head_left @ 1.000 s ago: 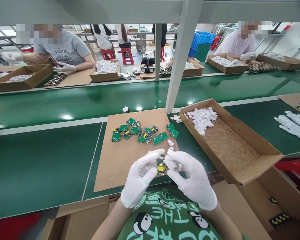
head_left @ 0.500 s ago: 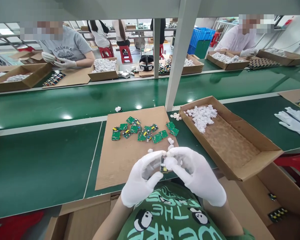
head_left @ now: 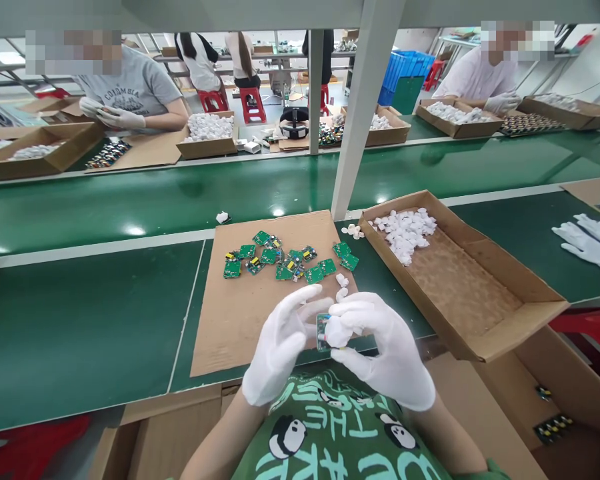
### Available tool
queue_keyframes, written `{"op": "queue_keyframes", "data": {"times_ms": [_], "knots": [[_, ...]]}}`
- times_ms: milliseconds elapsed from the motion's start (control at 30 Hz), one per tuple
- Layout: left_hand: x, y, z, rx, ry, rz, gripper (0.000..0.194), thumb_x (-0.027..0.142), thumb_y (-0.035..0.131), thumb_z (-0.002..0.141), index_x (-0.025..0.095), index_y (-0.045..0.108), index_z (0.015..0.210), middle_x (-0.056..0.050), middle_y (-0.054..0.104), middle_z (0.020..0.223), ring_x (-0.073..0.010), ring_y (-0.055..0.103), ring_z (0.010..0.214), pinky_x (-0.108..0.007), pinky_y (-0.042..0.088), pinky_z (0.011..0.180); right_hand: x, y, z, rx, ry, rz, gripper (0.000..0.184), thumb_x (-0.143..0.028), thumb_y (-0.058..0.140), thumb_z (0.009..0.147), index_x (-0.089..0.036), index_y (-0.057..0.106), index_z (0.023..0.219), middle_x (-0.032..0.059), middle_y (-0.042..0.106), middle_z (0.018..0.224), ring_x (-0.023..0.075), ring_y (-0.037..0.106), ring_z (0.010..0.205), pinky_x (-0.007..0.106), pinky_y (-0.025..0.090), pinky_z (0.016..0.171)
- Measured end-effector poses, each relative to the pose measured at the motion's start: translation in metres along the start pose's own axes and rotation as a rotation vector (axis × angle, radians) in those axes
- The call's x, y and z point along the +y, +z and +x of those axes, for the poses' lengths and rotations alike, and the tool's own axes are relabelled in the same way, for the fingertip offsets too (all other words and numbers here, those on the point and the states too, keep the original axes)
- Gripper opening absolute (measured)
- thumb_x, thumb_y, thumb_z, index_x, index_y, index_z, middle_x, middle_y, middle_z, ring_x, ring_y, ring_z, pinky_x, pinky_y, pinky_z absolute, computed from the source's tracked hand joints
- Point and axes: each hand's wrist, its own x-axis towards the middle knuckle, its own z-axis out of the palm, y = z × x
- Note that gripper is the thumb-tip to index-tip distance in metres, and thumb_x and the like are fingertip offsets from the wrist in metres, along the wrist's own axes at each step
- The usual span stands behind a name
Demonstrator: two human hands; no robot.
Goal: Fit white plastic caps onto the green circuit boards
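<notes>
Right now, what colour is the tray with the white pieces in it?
The tray is plain cardboard brown, seen best in the head view.

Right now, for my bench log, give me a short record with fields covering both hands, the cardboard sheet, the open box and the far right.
Right hand: gloved, holding circuit board and white piece together
Left hand: gloved, open beside them
Cardboard sheet: loose boards
Open box: small white parts, far end
Far right: white gloves
</notes>
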Motion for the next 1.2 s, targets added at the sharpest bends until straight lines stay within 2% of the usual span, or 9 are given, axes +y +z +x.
{"op": "queue_keyframes", "data": {"times_ms": [100,167,233,500,633,767,900,1000,1200], "knots": [[0.008,-0.001,0.004,-0.113,-0.300,0.043,0.046,0.049,0.068,0.082,0.018,0.064,0.116,-0.010,0.072,0.099,-0.0198,0.071,0.074,-0.024,0.055,0.055,-0.009,-0.012,0.009,-0.189,-0.080,-0.163,0.040,-0.004,0.068,0.078,-0.026,0.056,0.109,-0.0020,0.071,0.086,0.0188,0.066,0.089,0.038,0.054,0.085],[0.012,0.004,0.005,-0.194,-0.435,0.103,0.033,0.045,0.070,0.081,0.015,0.065,0.095,-0.002,0.066,0.069,-0.0128,0.063,0.051,-0.017,0.044,0.041,-0.011,-0.013,0.012,-0.233,-0.127,-0.245,0.036,-0.009,0.069,0.079,-0.025,0.057,0.109,0.0006,0.072,0.091,0.0203,0.066,0.091,0.037,0.054,0.080],[0.015,0.011,0.005,-0.205,-0.452,0.103,0.030,0.043,0.069,0.082,0.015,0.060,0.083,0.002,0.058,0.055,-0.0094,0.055,0.041,-0.015,0.038,0.037,-0.008,-0.011,0.012,-0.207,-0.169,-0.252,0.037,-0.012,0.069,0.080,-0.024,0.056,0.112,0.0033,0.072,0.098,0.0216,0.065,0.097,0.037,0.055,0.083],[0.013,0.020,0.004,-0.187,-0.446,-0.043,0.048,0.057,0.061,0.084,0.012,0.058,0.069,-0.006,0.064,0.068,-0.0080,0.053,0.035,-0.016,0.033,0.029,0.025,0.000,-0.003,-0.086,-0.282,-0.007,0.040,-0.043,0.058,0.095,-0.025,0.048,0.130,0.0081,0.072,0.111,0.0206,0.066,0.110,0.038,0.055,0.094],[0.015,0.021,0.006,-0.279,-0.465,-0.091,0.053,0.063,0.059,0.083,0.011,0.066,0.085,-0.007,0.065,0.067,-0.0092,0.054,0.038,-0.017,0.035,0.031,0.026,-0.001,-0.006,-0.064,-0.280,-0.051,0.044,-0.046,0.064,0.091,-0.029,0.050,0.130,0.0074,0.073,0.109,0.0213,0.068,0.105,0.038,0.057,0.090],[0.018,0.024,0.006,-0.235,-0.463,-0.034,0.046,0.054,0.067,0.081,0.010,0.069,0.091,-0.009,0.070,0.077,-0.0063,0.051,0.038,-0.016,0.032,0.031,0.023,-0.001,-0.007,-0.072,-0.305,-0.145,0.050,-0.048,0.067,0.088,-0.030,0.049,0.132,0.0062,0.075,0.106,0.0218,0.071,0.102,0.037,0.060,0.086],[0.012,0.023,0.005,-0.259,-0.469,-0.162,0.050,0.059,0.063,0.083,0.010,0.066,0.092,-0.009,0.069,0.075,-0.0060,0.049,0.035,-0.016,0.028,0.028,0.023,0.000,-0.008,-0.023,-0.307,-0.113,0.059,-0.046,0.069,0.087,-0.029,0.046,0.138,0.0079,0.075,0.106,0.0236,0.072,0.098,0.040,0.061,0.084],[0.012,0.020,0.004,-0.317,-0.463,-0.253,0.057,0.065,0.062,0.082,0.011,0.063,0.102,-0.004,0.063,0.066,-0.0067,0.048,0.034,-0.017,0.030,0.030,0.023,0.001,-0.008,-0.016,-0.287,-0.062,0.053,-0.043,0.064,0.091,-0.029,0.048,0.140,0.0089,0.074,0.109,0.0258,0.071,0.098,0.043,0.060,0.083],[0.022,0.016,0.006,-0.385,-0.546,-0.086,0.045,0.055,0.060,0.088,0.014,0.063,0.106,0.001,0.059,0.057,-0.0062,0.045,0.033,-0.016,0.033,0.033,0.023,0.002,-0.009,0.009,-0.373,-0.132,0.035,-0.038,0.047,0.100,-0.026,0.056,0.132,0.0104,0.068,0.112,0.0223,0.065,0.097,0.038,0.059,0.078]]}}
